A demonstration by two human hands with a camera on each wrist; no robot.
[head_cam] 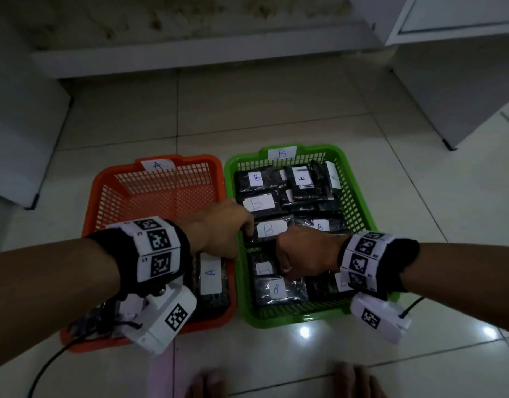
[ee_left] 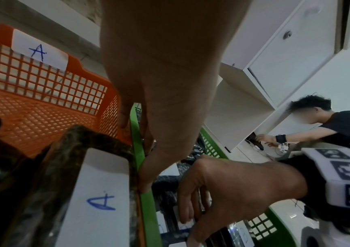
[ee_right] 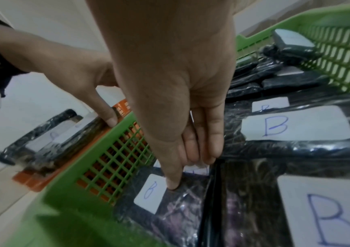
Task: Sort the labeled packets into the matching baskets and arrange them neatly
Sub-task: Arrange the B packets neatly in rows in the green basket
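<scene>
An orange basket (head_cam: 109, 173) tagged A stands left of a green basket (head_cam: 359, 196) tagged B. The green one holds several black packets with white B labels. A packet labelled A (head_cam: 211, 278) lies in the orange basket's near end. My left hand (head_cam: 242, 225) reaches across the shared rims. Its thumb rests on the green rim (ee_right: 114, 132) and its straight fingers (ee_left: 148, 175) go down inside, against the left edge of a B packet (head_cam: 269, 229). My right hand (head_cam: 287, 265) points down into the green basket. Its index fingertip presses a B packet (ee_right: 150, 192).
White cabinets (head_cam: 460, 90) stand at the right and a low white ledge (head_cam: 190, 58) runs behind the baskets. Bare feet (head_cam: 207, 383) are at the near edge and a black cable (head_cam: 46, 366) trails left. Another person (ee_left: 338, 127) works by a cabinet.
</scene>
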